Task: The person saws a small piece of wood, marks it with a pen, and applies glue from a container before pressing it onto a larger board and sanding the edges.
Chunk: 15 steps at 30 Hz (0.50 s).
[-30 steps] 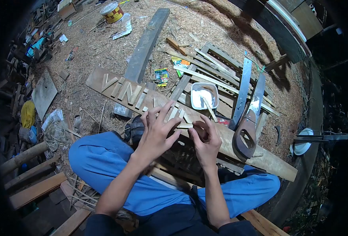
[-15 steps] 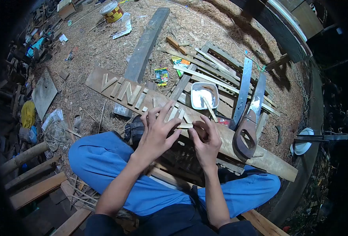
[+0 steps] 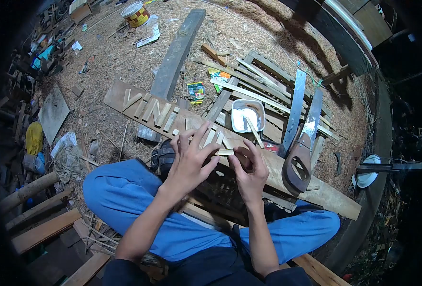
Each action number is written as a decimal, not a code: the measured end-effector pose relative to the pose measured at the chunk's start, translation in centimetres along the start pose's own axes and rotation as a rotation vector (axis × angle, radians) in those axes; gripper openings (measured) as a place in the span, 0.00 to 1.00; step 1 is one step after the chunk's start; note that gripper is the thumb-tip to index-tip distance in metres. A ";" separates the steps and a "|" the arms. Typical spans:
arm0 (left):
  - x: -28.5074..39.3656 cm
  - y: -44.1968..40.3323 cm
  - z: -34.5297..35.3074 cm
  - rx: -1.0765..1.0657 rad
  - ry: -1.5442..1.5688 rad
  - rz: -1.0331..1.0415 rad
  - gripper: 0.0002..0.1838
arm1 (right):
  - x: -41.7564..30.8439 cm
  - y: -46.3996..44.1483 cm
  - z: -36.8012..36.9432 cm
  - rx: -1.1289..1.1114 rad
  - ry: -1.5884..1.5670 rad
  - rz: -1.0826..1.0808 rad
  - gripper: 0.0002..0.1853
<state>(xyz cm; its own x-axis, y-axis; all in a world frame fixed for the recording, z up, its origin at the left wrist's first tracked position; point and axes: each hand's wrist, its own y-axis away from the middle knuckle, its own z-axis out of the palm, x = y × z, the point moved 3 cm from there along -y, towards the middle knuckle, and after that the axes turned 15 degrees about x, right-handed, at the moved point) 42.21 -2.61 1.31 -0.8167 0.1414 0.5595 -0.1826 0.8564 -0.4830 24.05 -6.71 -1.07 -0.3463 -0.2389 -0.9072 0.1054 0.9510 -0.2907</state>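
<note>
A long wooden board point(image 3: 187, 118) lies crosswise in front of me, bearing several small wooden strips point(image 3: 148, 110). My left hand point(image 3: 190, 155) is bent over the board with its thumb and fingers closed at the left end of a short pale wooden piece point(image 3: 224, 152). The fingers and thumb of my right hand point(image 3: 249, 167) pinch that piece's right end. Just beyond my hands, a white tub point(image 3: 247, 116) has white stuff inside and a stick point(image 3: 255, 132) leaning in it. To the right, a handsaw point(image 3: 304, 148) rests with its handle on the board.
A metal strip point(image 3: 294, 112) leans beside the saw. Slats point(image 3: 273, 90) lie behind the tub. A thick beam point(image 3: 182, 52) extends away over the shavings. A patterned bucket point(image 3: 137, 15) stands at the back left, and a white bowl point(image 3: 368, 171) lies at the right.
</note>
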 end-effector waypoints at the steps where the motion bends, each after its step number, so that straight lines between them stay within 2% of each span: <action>1: 0.0 0.0 0.0 -0.004 0.000 0.001 0.15 | 0.1 0.0 0.0 0.000 0.000 0.000 0.28; 10: 0.1 -0.1 -0.1 -0.018 -0.010 0.011 0.14 | 0.0 0.0 -0.3 -0.004 0.012 -0.021 0.29; 15: 0.3 0.0 0.0 -0.016 -0.017 0.033 0.12 | -0.6 0.4 -1.0 -0.011 0.014 -0.078 0.25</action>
<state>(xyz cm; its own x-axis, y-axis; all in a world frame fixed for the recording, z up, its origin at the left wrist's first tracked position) 42.01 -2.59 1.48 -0.8314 0.1615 0.5316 -0.1462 0.8594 -0.4899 23.40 -5.99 -0.30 -0.3661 -0.3095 -0.8776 0.0674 0.9318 -0.3567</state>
